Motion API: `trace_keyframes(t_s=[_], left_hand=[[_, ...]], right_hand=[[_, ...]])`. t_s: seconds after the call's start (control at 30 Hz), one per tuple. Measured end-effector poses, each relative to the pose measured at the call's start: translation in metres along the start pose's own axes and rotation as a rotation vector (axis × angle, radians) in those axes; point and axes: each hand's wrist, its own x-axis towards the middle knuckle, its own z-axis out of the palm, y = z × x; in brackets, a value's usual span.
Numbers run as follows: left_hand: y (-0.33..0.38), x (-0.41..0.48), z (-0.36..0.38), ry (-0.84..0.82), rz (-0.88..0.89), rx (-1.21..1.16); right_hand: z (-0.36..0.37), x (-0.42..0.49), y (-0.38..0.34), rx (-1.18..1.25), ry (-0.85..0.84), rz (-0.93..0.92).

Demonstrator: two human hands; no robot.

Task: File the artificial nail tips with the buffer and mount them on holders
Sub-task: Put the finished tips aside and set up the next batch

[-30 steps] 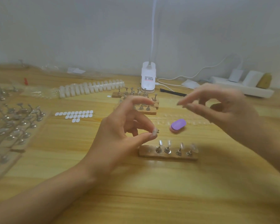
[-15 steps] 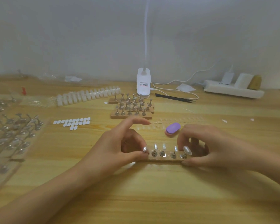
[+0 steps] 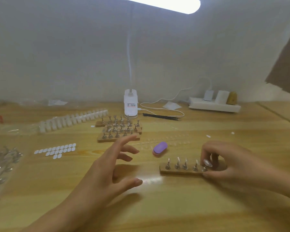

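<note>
A wooden holder strip [image 3: 179, 170] with several metal stands carrying clear nail tips lies on the table right of centre. My right hand [image 3: 233, 163] grips the strip's right end, thumb at its front edge and fingers behind. My left hand [image 3: 107, 171] hovers left of the strip with fingers spread and nothing in it. The purple buffer [image 3: 160, 147] lies on the table just behind the strip. Several more wooden strips with bare metal stands [image 3: 119, 129] sit farther back. A faint row of clear nail tips [image 3: 166, 141] lies behind the buffer.
White adhesive tabs [image 3: 56, 150] lie at the left, a rack of white nail tips [image 3: 70, 121] behind them, and bagged metal stands [image 3: 2, 164] at the far left. A lamp base [image 3: 131, 104], black tweezers [image 3: 161, 116] and a power strip [image 3: 214, 106] stand at the back.
My left hand let go of the holder strip and opened. My right hand slid the strip to the right across the table.
</note>
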Motion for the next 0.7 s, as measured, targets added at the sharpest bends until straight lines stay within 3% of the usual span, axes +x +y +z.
trace_keyframes(t_s=[0.13, 0.2, 0.27, 0.33, 0.37, 0.4, 0.47, 0.7], left_hand=[[0.004, 0.002, 0.007, -0.046, 0.112, 0.040], [-0.005, 0.011, 0.013, -0.070, 0.024, -0.139], [-0.020, 0.016, 0.027, -0.138, -0.147, -0.118], [-0.027, 0.020, 0.043, -0.178, -0.024, -0.009], [-0.029, 0.017, 0.051, -0.258, 0.092, 0.018], [-0.017, 0.024, 0.054, -0.398, 0.093, 0.116], [-0.004, 0.027, 0.069, -0.341, 0.276, 0.424], [0.025, 0.070, 0.113, -0.252, 0.592, 0.491]], right_hand=[[-0.025, -0.038, 0.058, -0.046, 0.031, 0.224], [-0.036, -0.059, 0.089, -0.046, 0.099, 0.326], [-0.043, -0.076, 0.117, -0.054, 0.187, 0.419], [-0.049, -0.087, 0.142, -0.033, 0.292, 0.525], [-0.051, -0.089, 0.155, -0.031, 0.348, 0.578], [-0.054, -0.089, 0.167, -0.048, 0.401, 0.627], [-0.057, -0.082, 0.183, -0.104, 0.465, 0.721], [-0.074, -0.027, 0.226, -0.314, 0.432, 1.114]])
